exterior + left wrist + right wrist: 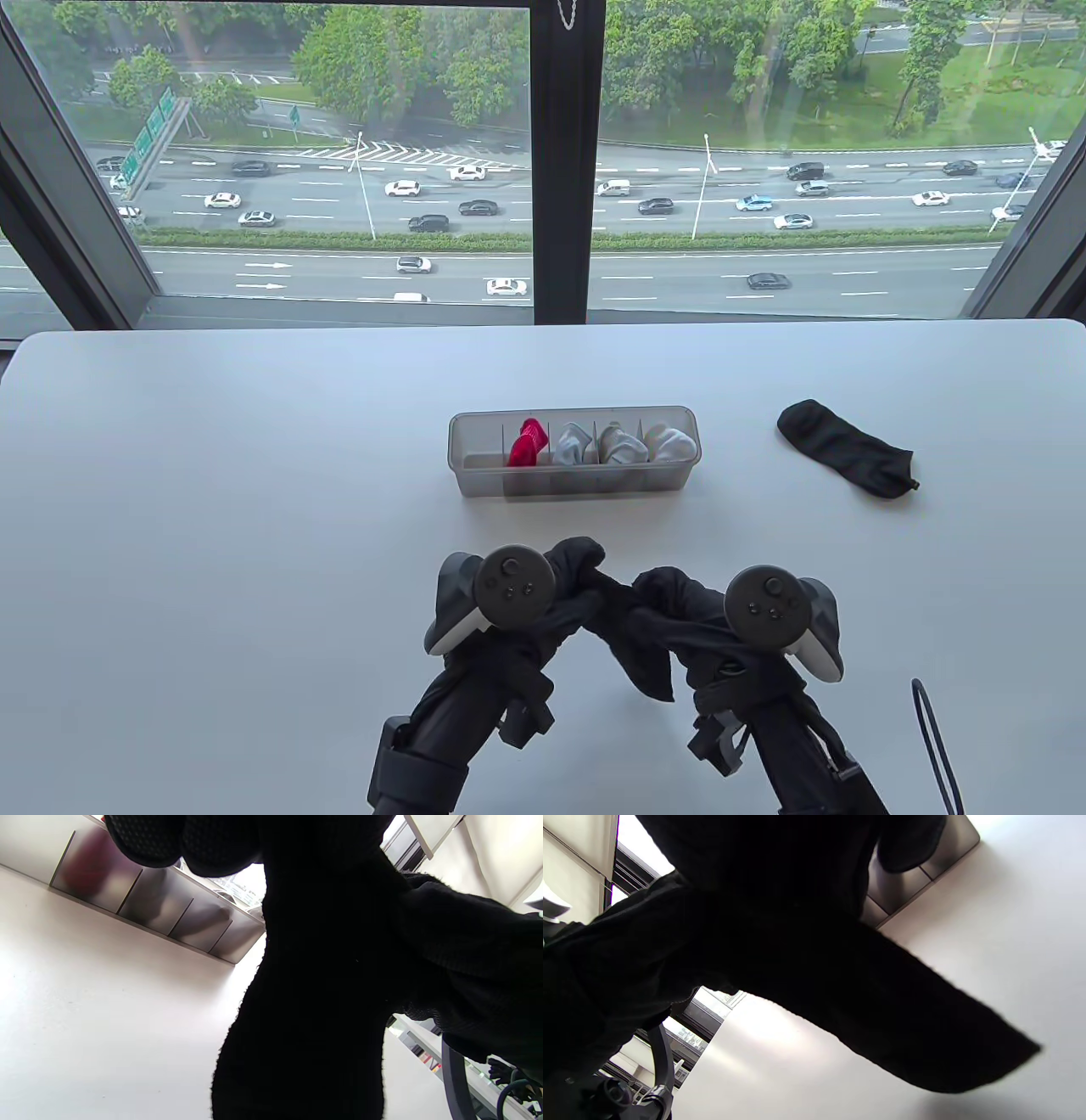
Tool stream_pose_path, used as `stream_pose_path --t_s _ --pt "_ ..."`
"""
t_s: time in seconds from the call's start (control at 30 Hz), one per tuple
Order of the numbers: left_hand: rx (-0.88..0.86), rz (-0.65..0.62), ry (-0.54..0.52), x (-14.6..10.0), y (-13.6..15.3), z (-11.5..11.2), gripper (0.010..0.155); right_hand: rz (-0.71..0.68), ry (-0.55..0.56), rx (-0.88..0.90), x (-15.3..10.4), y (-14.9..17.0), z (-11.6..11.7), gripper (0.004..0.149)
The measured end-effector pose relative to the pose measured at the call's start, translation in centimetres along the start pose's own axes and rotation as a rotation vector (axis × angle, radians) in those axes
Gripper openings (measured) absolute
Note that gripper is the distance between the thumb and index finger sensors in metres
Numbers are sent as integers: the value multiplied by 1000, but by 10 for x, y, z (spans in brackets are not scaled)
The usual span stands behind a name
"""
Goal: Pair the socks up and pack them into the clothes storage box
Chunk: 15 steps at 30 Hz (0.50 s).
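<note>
Near the table's front edge both gloved hands hold one black sock (638, 632) between them, lifted off the table, its loose end hanging down. My left hand (570, 577) grips its left part and my right hand (670, 598) grips its right part. The sock fills the left wrist view (314, 984) and the right wrist view (840, 984). A second black sock (844, 448) lies flat at the right. The clear clothes storage box (475, 475) stands at the table's middle, holding a red sock bundle (524, 444) and three grey-white bundles (619, 443); its leftmost compartment is empty.
A black cable loop (933, 739) lies at the front right corner of the white table (212, 509). A large window stands behind the table's far edge.
</note>
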State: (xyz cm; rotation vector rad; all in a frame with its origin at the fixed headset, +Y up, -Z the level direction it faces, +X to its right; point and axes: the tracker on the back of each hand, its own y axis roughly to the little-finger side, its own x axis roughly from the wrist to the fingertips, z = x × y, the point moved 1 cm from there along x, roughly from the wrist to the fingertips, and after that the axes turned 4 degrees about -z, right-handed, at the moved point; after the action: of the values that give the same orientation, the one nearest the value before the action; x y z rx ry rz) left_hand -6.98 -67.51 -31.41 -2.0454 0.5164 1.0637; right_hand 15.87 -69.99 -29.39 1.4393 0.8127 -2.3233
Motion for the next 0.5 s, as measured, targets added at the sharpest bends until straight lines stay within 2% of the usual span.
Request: stream_pose_path --t_s 0.07,0.1,0.13,0.17,0.23,0.27,0.3,0.37,0.43,0.5 --pt "-64 26 120 -1 1 -2 47 2 46 37 -1 3 -2 43" --pt "-69 10 84 -2 0 -1 42 5 60 51 -3 4 -4 41" --pt "-62 -11 -35 -4 -1 1 41 11 77 59 -4 5 -5 40" --pt "-72 -37 -105 -3 -2 2 41 15 76 70 -4 6 -5 39" --pt "-154 -90 -96 -3 -4 1 42 21 74 92 -3 7 -3 38" --pt "-189 -86 -130 -4 -5 1 42 18 65 102 -3 7 -4 39" --pt "-182 -100 -142 -4 -7 2 42 16 76 117 -4 5 -5 43" --pt "-134 -89 -94 -7 -8 7 41 -17 105 155 -7 1 -10 56" --pt "-151 -73 -91 -8 -8 9 42 -21 133 221 -10 -5 -14 49" --pt "-125 -7 -36 -4 -5 4 42 63 113 257 -10 -3 -10 42"
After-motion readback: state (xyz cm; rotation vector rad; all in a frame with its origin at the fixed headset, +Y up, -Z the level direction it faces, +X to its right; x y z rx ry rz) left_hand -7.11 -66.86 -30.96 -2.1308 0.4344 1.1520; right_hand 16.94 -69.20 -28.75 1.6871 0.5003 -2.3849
